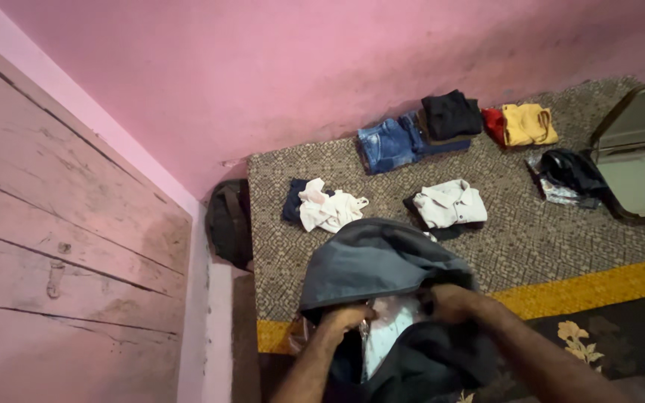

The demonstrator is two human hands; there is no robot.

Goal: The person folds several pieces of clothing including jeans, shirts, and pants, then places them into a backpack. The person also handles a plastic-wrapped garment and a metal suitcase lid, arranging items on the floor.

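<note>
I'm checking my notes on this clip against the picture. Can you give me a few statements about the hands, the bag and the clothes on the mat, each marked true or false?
1. Both hands are at the mouth of the grey bag. True: the left hand and the right hand each have a grip on its opening.
2. Something white shows inside the bag. True.
3. The folded blue jeans lie in the open suitcase. False: they lie on the patterned mat, near the pink wall.
4. The yellow garment lies right next to the left hand. False: it is far off, near the wall.
5. The wall is green. False: it is pink.
</note>
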